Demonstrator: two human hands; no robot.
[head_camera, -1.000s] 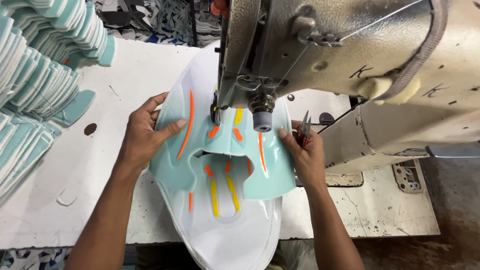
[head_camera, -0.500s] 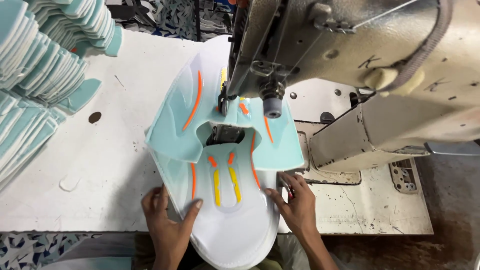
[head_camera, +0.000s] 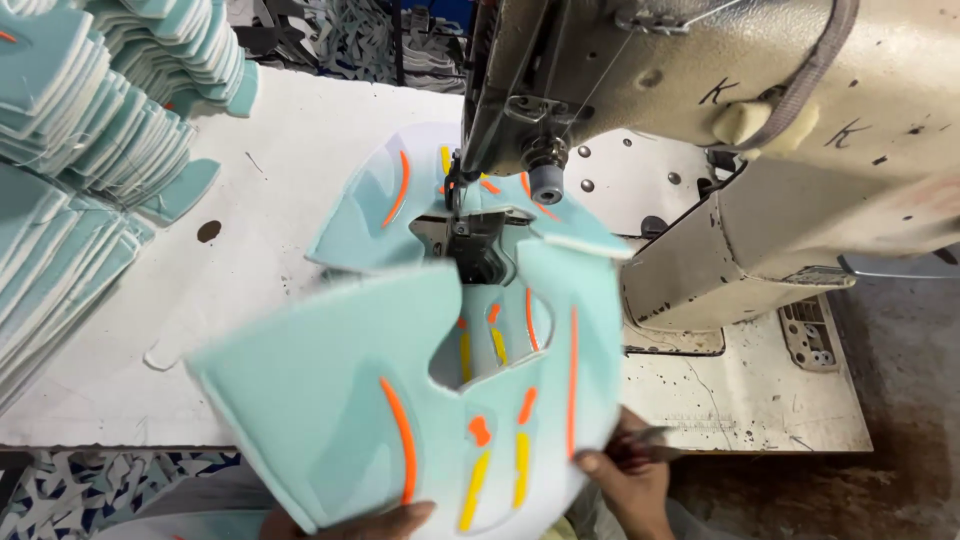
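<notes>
Left hand (head_camera: 350, 522), fingers only in view at the bottom edge, grips the lower rim of a pale mint foam shoe-upper panel with orange and yellow stripes (head_camera: 400, 410), lifted off the worktop (head_camera: 250, 300). Right hand (head_camera: 630, 480) pinches the panel's right edge while closed on small metal snips (head_camera: 650, 437). A second matching panel (head_camera: 400, 215) lies under the needle of the grey industrial sewing machine (head_camera: 720, 130). Stacks of mint panels (head_camera: 90, 150) remain at left, so, judging by them, much work is left.
</notes>
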